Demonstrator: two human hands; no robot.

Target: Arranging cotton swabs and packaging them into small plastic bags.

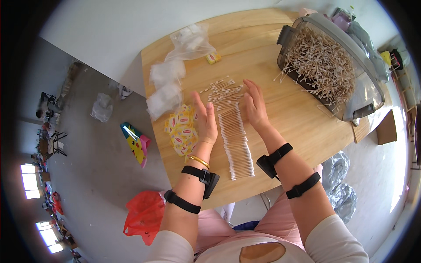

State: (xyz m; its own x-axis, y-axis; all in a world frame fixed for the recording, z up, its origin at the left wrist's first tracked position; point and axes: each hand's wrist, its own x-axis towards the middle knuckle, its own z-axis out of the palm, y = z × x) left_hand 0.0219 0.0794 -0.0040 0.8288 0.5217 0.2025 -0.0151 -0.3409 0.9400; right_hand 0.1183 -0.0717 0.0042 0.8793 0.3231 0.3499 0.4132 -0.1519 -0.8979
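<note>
A long row of cotton swabs [235, 140] lies side by side on the wooden table, its white tips forming two edges. Past its far end, more swabs are scattered in a loose, uneven heap. My left hand [205, 117] is upright along the left side of the row, fingers stretched and holding nothing. On the opposite side my right hand [255, 104] faces it, fingers extended, close to the loose swabs. Left of my left hand is a pile of small yellow-and-white printed slips [180, 131]. Whether either palm touches swab tips I cannot tell.
A grey clear-sided bin [293, 65] heaped with cotton swabs lies tilted at the far right. Clear plastic bags [165, 98] with white contents line the table's left edge, near a small yellow packet [213, 58]. A red plastic bag [142, 215] hangs below the table.
</note>
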